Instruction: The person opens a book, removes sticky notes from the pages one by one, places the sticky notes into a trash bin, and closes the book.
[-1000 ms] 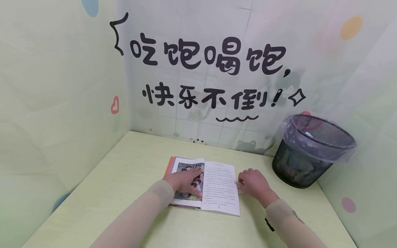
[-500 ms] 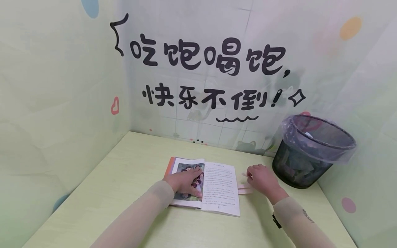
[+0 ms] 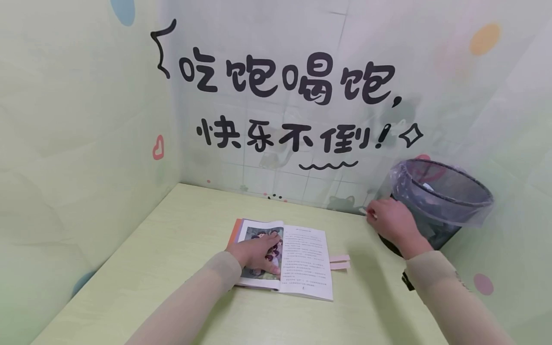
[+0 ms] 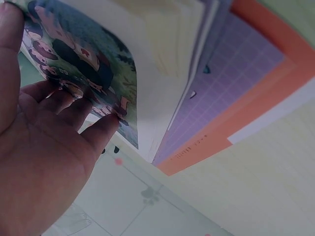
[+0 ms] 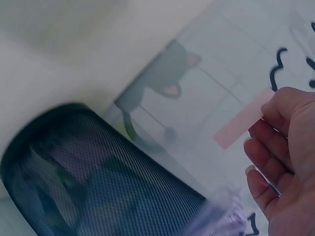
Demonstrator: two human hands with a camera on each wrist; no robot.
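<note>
An open book (image 3: 304, 263) lies on the table, with a colour picture on its left page and print on its right. My left hand (image 3: 254, 254) presses the picture page, fingers spread. In the left wrist view those fingers (image 4: 101, 132) lie across the picture (image 4: 98, 64). Two pink sticky tabs (image 3: 339, 258) jut from the book's right edge. My right hand (image 3: 390, 223) is in the air in front of the bin, to the right of the book. Its thumb and index finger pinch another pink sticky tab (image 5: 241, 123).
A black mesh bin (image 3: 444, 237) with a translucent purple liner (image 3: 467, 209) stands at the table's back right. Papers show through its mesh. Behind the table (image 3: 181, 249) rises a printed wall (image 3: 258, 184); more wall stands on both sides.
My right hand has moved right and away from the book towards the bin, carrying a pink sticky tab. Two other tabs at the book's edge have come into view. The left hand stays put.
</note>
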